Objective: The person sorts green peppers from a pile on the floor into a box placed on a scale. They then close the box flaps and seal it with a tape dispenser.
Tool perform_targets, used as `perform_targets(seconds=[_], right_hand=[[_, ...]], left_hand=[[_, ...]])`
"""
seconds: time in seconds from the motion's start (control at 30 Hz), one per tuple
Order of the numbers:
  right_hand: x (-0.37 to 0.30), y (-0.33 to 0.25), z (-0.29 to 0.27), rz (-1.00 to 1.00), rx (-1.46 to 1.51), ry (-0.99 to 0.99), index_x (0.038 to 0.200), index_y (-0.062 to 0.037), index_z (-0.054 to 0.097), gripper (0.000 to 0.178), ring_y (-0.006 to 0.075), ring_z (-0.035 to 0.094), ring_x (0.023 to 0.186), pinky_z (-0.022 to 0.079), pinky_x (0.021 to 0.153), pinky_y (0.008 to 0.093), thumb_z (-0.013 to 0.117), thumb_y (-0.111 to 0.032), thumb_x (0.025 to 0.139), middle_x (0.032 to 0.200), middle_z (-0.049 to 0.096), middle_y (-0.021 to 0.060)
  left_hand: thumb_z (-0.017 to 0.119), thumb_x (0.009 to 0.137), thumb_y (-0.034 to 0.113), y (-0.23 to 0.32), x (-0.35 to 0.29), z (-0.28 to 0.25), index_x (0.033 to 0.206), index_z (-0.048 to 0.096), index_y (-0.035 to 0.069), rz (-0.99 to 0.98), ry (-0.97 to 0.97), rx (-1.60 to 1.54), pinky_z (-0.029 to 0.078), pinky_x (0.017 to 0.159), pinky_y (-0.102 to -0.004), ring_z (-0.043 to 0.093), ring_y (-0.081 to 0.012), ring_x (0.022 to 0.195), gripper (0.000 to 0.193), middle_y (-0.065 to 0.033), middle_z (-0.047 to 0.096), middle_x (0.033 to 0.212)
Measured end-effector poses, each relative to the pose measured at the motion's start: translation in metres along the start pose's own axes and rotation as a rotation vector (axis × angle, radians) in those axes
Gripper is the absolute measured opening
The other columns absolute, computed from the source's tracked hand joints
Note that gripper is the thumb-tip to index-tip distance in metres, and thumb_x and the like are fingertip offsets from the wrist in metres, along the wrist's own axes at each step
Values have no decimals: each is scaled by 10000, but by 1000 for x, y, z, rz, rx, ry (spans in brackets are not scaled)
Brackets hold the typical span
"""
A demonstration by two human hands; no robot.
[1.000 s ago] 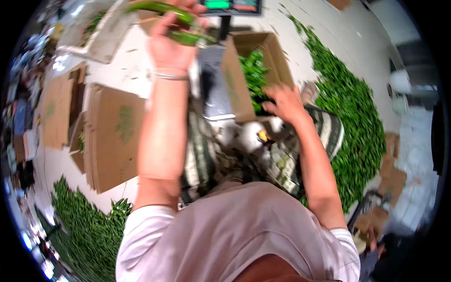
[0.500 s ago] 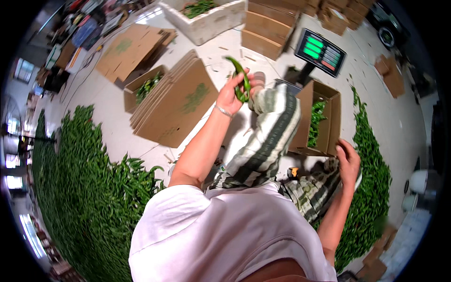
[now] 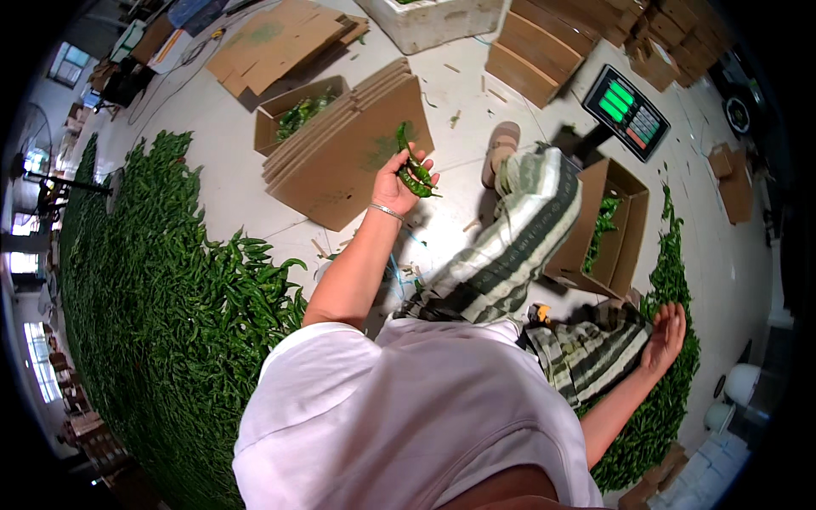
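Note:
In my left hand [image 3: 393, 189] are a few long green chili peppers [image 3: 415, 177], resting across the curled fingers. That hand is raised in front of a leaning stack of flat cardboard boxes [image 3: 365, 161]. My right hand [image 3: 665, 338] is off to the right with its fingers stretched out, over the edge of the right-hand chili heap [image 3: 659, 404]; nothing shows in it. Between my knees and the scale [image 3: 627, 112] stands an open carton [image 3: 625, 242] with green chilies [image 3: 602, 229] inside.
A large heap of green chilies [image 3: 170, 323] covers the floor at left. Behind the flat boxes is another carton [image 3: 268, 127] holding chilies. A white foam box [image 3: 433, 25] and brown cartons [image 3: 544, 51] stand at the back. A tape dispenser [image 3: 540, 314] lies between my legs.
My left hand, still holding the chilies, has come back toward me and leftward. My right hand has left the open carton's near corner and moved right, over the heap. The view has turned left.

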State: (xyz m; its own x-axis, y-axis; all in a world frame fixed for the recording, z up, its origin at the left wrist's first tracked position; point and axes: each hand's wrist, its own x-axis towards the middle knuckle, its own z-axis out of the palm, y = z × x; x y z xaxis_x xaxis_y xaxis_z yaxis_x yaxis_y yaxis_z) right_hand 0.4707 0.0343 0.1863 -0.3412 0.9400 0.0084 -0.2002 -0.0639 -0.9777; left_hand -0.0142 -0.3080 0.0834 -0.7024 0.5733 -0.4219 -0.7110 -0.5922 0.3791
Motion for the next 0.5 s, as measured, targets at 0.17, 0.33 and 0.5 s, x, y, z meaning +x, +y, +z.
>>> perform_targets(seconds=[0.17,0.33,0.5], right_hand=[[4,8,-34,-49,336,-176,1341,8,380,450,231,517,1133,443,966,351,515,-171,951,1261,507,163],[1,10,-40,-83,541,-296,1350,9,365,430,245,483,1174,436,981,366,486,-122,959,1294,475,165],[-6,11,-44,-102,632,-311,1346,17,371,430,241,482,1137,414,953,364,489,-120,957,1299,465,160]], left_hand=[[469,918,327,93,5,24,983,607,87,305,-262,-186,437,849,-482,577,-264,897,284,-68,627,916],[425,949,316,211,13,37,1023,570,88,725,-114,-63,391,904,-532,555,-279,955,281,-75,613,999],[458,919,389,258,19,18,1136,523,90,520,456,109,318,968,-528,491,-269,1060,375,-77,559,1124]])
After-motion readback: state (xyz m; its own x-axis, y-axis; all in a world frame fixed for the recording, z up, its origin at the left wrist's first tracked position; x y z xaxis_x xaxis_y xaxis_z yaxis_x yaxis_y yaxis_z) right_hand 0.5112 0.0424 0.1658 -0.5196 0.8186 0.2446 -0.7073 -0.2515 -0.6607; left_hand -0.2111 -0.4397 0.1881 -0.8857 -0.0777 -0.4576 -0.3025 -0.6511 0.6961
